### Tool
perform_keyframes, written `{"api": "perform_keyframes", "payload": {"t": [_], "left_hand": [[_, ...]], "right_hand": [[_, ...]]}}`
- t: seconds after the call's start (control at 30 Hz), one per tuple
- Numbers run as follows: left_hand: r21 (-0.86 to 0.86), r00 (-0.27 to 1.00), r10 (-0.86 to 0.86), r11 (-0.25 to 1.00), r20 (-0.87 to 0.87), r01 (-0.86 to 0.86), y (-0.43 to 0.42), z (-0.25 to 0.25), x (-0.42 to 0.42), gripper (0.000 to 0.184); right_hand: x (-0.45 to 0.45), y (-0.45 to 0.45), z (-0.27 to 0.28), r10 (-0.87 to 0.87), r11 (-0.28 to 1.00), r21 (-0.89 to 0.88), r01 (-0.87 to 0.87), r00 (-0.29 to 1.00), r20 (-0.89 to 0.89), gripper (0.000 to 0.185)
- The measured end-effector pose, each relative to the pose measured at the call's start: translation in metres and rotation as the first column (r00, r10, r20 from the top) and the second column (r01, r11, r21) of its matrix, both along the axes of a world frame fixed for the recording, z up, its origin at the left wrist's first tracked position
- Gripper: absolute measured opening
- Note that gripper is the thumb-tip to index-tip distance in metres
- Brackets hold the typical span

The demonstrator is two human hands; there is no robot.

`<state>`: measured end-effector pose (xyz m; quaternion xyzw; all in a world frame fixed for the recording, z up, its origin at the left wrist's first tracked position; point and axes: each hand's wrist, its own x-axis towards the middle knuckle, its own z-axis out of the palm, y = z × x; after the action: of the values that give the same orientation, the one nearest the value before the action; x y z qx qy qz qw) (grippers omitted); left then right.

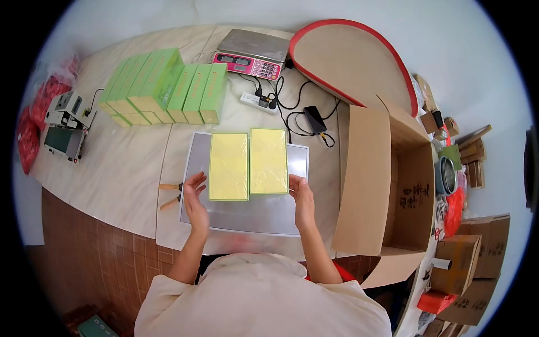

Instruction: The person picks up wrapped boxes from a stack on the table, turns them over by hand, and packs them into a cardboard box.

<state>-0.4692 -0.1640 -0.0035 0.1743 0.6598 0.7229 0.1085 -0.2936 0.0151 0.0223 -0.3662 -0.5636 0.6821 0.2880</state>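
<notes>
Two yellow boxes with green edges, wrapped in clear film, lie side by side on a flat grey metal plate with a pale frame [252, 219]. The left box [228, 167] sits slightly nearer to me than the right box [269, 162]. My left hand [195, 196] is open beside the left box, fingers curved, with a small gap to its edge. On the other side, my right hand [302, 199] is open, its fingertips at the right box's outer edge; whether they touch it I cannot tell. Two wooden handles [169, 203] stick out left of the plate.
Several green boxes [160, 87] stand in a row at the back left. Behind the plate are a pink scale [247, 64], a power strip [258, 102] with cables and a phone [315, 119]. An open carton [365, 180] stands right; a small machine [66, 126] sits far left.
</notes>
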Motion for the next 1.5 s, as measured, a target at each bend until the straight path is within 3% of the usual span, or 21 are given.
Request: {"api": "perform_keyframes", "payload": {"t": [0.23,0.33,0.43,0.47,0.53,0.6,0.63,0.7,0.77,0.83,0.87,0.97,1.03,1.1,1.17,1.2,1.27,1.37,1.4,1.47,1.5], "left_hand": [[0.000,0.999,-0.051,0.999,-0.009,0.051,0.010,0.000,-0.017,0.053],[-0.023,0.991,-0.136,0.991,-0.011,0.136,0.022,-0.001,-0.026,0.052],[0.001,0.962,-0.271,0.962,0.026,0.271,0.036,-0.032,-0.040,0.050],[0.025,0.938,-0.341,0.940,0.063,0.340,0.041,-0.061,-0.045,0.048],[0.048,0.905,-0.412,0.911,0.105,0.409,0.052,-0.048,-0.044,0.047],[0.080,0.863,-0.345,0.937,0.368,0.340,0.060,-0.021,-0.038,0.047],[0.086,0.834,-0.317,0.946,0.453,0.313,0.062,-0.009,-0.039,0.047],[-0.181,0.882,-0.372,0.884,0.289,0.432,0.057,0.008,-0.039,0.051],[-0.340,0.875,-0.427,0.807,0.227,0.482,0.051,0.038,-0.033,0.057],[-0.174,0.847,-0.378,0.869,0.373,0.464,0.043,0.044,-0.022,0.061],[-0.172,0.848,-0.375,0.871,0.373,0.461,0.035,0.048,-0.014,0.061],[-0.176,0.694,-0.239,0.865,0.679,0.470,0.006,0.049,0.008,0.059],[-0.049,0.557,-0.279,0.864,0.782,0.501,-0.010,0.037,0.021,0.058],[0.183,0.383,-0.417,0.837,0.824,0.516,-0.021,0.019,0.031,0.058],[0.404,0.209,-0.556,0.770,0.804,0.494,-0.027,0.005,0.040,0.057],[0.496,0.132,-0.614,0.729,0.778,0.472,-0.030,0.000,0.043,0.057],[0.621,0.042,-0.703,0.652,0.710,0.435,-0.034,-0.006,0.047,0.056],[0.719,0.003,-0.791,0.559,0.612,0.413,-0.042,-0.003,0.046,0.055],[0.738,0.003,-0.809,0.537,0.587,0.408,-0.046,-0.001,0.044,0.055],[0.768,0.007,-0.827,0.524,0.561,0.369,-0.054,-0.011,0.038,0.054],[0.780,0.018,-0.832,0.527,0.554,0.338,-0.061,-0.025,0.033,0.054]], "right_hand": [[-0.026,0.013,-0.007,-0.047,0.999,0.005,0.047,0.999,-0.005,0.052],[-0.041,0.021,-0.016,-0.026,0.998,0.064,0.026,1.000,0.000,0.051],[-0.062,0.026,-0.055,-0.006,0.997,0.080,0.016,0.992,-0.123,0.051],[-0.071,0.024,-0.078,0.022,0.997,-0.070,-0.036,0.981,-0.195,0.049],[-0.077,0.023,-0.104,0.032,0.971,-0.221,-0.093,0.964,-0.265,0.047],[-0.079,0.026,-0.120,0.076,0.992,0.101,-0.071,0.996,-0.047,0.046],[-0.077,0.029,-0.100,0.075,0.993,0.095,-0.071,0.996,-0.043,0.046],[-0.066,0.036,-0.037,0.395,0.919,-0.127,-0.374,0.884,0.251,0.049],[-0.061,0.028,-0.021,0.484,0.869,-0.104,-0.484,0.787,0.382,0.053],[-0.050,-0.001,0.013,0.242,0.937,-0.291,-0.194,0.960,0.138,0.053],[-0.043,-0.008,0.004,0.231,0.946,-0.263,-0.189,0.963,0.139,0.058],[-0.021,-0.030,-0.018,0.201,0.937,-0.311,-0.157,0.973,0.113,0.064],[-0.006,-0.046,-0.006,0.223,0.912,-0.373,-0.170,0.969,0.104,0.066],[0.006,-0.056,-0.004,0.244,0.886,-0.426,-0.185,0.966,0.088,0.067],[0.021,-0.065,-0.006,0.249,0.770,-0.586,-0.253,0.964,-0.090,0.066],[0.031,-0.069,-0.014,0.252,0.769,-0.587,-0.255,0.964,-0.089,0.066],[0.053,-0.073,-0.040,0.092,0.547,-0.711,-0.443,0.875,-0.475,0.065],[0.079,-0.073,-0.059,0.072,0.646,-0.690,-0.327,0.926,-0.371,0.066],[0.084,-0.071,-0.051,0.078,0.642,-0.692,-0.332,0.925,-0.371,0.066],[0.093,-0.068,-0.020,-0.015,0.741,-0.666,-0.089,0.989,-0.148,0.063],[0.096,-0.066,-0.005,-0.009,0.741,-0.666,-0.092,0.989,-0.146,0.063]]}}
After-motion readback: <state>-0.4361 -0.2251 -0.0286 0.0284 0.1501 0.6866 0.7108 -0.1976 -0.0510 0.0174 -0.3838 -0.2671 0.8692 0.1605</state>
